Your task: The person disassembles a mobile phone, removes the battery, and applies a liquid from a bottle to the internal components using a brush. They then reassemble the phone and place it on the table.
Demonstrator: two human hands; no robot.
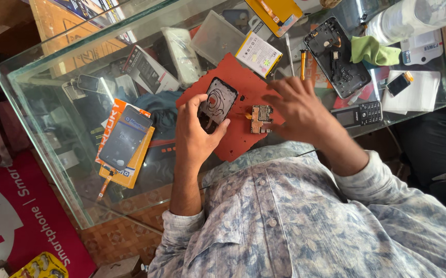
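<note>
- Phone with a dark screen (125, 136) lies far left on an orange box (128, 175), under or on the glass; I cannot tell which, and I am not touching it.
- My left hand (194, 136) is curled around the opened phone body (216, 103), thumb on its near edge and fingers along its far side, holding it flat on the red mat (243, 77).
- That body is already stripped: its inside is bare, with thin wires looping across it, so I judge the opening-up finished.
- The circuit board (260, 119) is out and lies on the mat just right of the body, apart from it.
- My right hand (297, 110) rests spread over the mat, fingers loose and gripping nothing, fingertips right beside the board.
- A yellow-handled screwdriver (302, 64) sits past my right hand, untouched.
- Further right, a second open phone back (336, 56), a green cloth (372, 50) and a keypad phone (363, 113) lie on the glass table (42, 108).
- The board is not back in the body, so I judge refitting and closing still left.
</note>
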